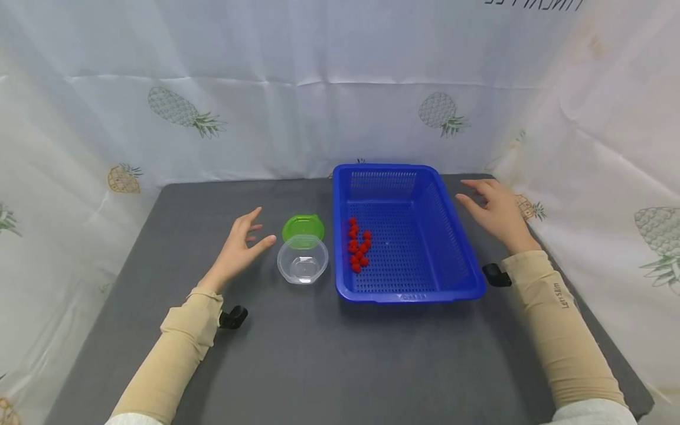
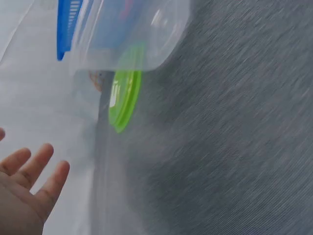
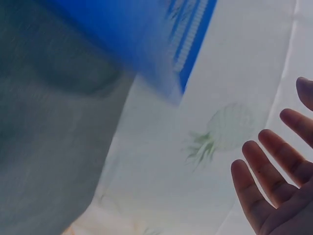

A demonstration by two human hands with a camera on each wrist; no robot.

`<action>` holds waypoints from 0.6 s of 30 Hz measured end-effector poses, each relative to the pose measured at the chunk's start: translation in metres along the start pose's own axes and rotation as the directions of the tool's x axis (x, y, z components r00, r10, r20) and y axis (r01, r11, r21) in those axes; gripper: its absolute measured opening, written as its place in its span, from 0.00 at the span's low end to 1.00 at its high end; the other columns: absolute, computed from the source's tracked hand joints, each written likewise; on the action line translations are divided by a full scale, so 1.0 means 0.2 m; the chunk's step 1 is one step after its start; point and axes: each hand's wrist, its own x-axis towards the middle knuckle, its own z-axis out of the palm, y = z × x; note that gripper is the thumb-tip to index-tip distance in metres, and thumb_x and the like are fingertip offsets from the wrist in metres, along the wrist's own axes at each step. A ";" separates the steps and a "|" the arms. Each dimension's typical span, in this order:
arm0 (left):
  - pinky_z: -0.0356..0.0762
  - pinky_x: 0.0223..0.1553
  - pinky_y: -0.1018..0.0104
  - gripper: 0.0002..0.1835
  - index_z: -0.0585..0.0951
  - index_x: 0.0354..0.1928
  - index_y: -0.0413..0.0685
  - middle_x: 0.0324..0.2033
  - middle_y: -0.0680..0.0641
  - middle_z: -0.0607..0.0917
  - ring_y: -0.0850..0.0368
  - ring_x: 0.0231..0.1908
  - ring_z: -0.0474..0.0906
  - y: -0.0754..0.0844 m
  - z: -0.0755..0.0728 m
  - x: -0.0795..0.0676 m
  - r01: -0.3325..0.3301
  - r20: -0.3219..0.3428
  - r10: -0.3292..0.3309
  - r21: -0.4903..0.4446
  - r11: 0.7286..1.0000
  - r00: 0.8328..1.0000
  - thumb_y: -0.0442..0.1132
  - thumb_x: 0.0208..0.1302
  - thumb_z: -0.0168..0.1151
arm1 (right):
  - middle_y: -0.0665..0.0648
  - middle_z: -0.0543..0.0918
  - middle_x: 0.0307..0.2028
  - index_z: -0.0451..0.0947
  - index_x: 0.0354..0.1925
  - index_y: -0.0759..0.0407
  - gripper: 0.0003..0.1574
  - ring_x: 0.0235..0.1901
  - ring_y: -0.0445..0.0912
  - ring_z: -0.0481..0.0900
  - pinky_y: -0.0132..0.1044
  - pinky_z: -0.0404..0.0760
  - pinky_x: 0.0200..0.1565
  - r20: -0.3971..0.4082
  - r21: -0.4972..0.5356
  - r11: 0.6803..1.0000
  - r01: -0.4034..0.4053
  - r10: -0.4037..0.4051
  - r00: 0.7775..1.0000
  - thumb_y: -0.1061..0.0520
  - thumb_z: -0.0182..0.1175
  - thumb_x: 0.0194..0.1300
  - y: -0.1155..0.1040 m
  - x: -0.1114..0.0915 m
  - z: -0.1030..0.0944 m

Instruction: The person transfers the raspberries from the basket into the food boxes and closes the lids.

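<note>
My left hand hovers left of a clear plastic bowl, fingers spread and holding nothing. Just behind the bowl lies a round green lid, partly overlapped by the bowl's rim in the head view. A blue plastic basket stands right of them, with several small red balls gathered along the left of its perforated floor. On the basket's far right, my right hand is raised with loose, extended fingers and nothing in it. In the right wrist view, its fingers are apart from the basket wall.
A dark grey table carries everything. White curtains with pineapple prints hang behind it and along both sides. A small black wrist camera sits at the left wrist, and another black camera at the right wrist.
</note>
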 end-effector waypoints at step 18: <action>0.58 0.64 0.39 0.59 0.36 0.73 0.47 0.69 0.32 0.45 0.32 0.67 0.53 0.01 0.26 -0.11 -0.021 0.026 0.029 -0.258 0.966 0.999 0.36 0.51 0.70 | 0.62 0.71 0.59 0.70 0.61 0.57 0.27 0.54 0.55 0.71 0.53 0.74 0.53 0.010 0.313 0.947 0.072 -0.079 0.997 0.50 0.56 0.66 -0.25 0.13 0.17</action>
